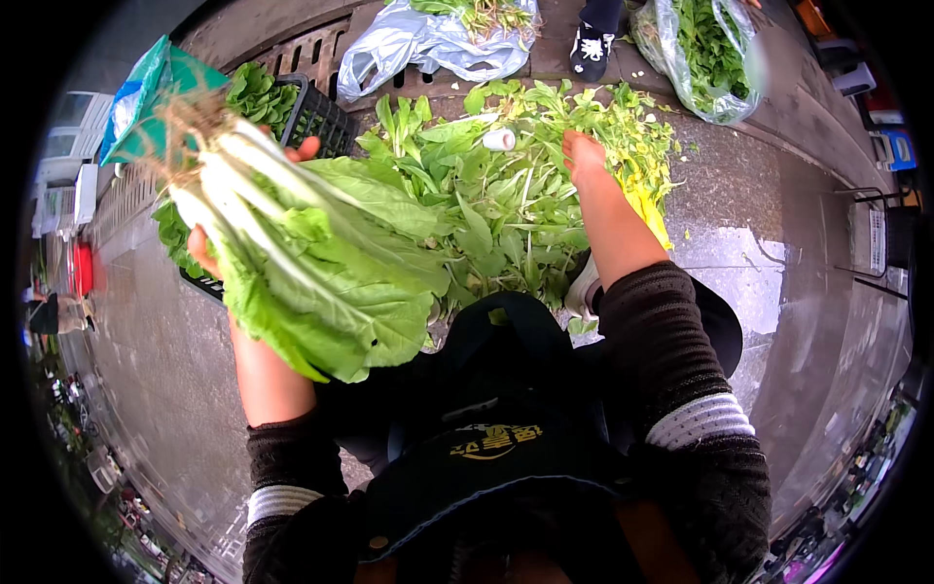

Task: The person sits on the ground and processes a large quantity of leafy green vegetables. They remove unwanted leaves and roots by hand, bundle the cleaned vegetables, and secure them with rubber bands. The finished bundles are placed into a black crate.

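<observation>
My left hand (203, 252) is wrapped around a bunch of leafy greens (292, 241) with thick white stalks, its stringy roots up at the left. The leaves hang down in front of my palm and wrist and hide much of the hand. My right hand (584, 155) reaches over the far right part of a pile of loose leaves (503, 197) on the pavement. Its fingers point away from me and are partly out of sight, so whether they grip a leaf is unclear. A small white roll (499, 139) rests on the leaves to its left.
A black plastic crate (321, 120) with greens stands beyond the held bunch. At the far side lie a whitish plastic bag (438, 47) with rooted greens and a clear bag (719, 66) of dark leaves. Between them is another person's black shoe (592, 51). Wet pavement (737, 285) shines at right.
</observation>
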Demonstrator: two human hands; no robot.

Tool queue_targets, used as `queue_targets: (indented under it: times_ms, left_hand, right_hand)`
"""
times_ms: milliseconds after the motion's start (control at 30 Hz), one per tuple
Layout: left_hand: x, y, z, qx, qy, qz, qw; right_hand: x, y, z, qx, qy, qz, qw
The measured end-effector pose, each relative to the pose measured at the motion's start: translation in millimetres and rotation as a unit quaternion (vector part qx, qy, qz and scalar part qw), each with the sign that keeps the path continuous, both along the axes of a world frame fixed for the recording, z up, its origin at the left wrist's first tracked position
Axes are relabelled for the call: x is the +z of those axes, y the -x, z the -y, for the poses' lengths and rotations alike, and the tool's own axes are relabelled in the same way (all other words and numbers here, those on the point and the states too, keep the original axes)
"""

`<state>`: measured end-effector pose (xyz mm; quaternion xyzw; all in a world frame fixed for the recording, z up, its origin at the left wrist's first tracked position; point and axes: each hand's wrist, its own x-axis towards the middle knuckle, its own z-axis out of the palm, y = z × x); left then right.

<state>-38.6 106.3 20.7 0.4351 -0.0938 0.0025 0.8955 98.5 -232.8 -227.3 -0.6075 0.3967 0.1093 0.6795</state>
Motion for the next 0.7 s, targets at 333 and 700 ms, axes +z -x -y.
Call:
queue_targets:
  times_ms: [333, 700]
  left_hand:
    - [-12.8, -34.0, -16.9, -0.166, 0.162, 0.083, 0.969]
    - [-6.5, -43.0, -8.9, -0.072, 0.102, -0.013, 0.992]
  right_hand:
    - [-73.8, -35.8, -64.4, 0.277, 0.288, 0.062, 0.915]
    - [-82.8, -58.3, -89.9, 0.374, 0.294, -0.025, 0.879]
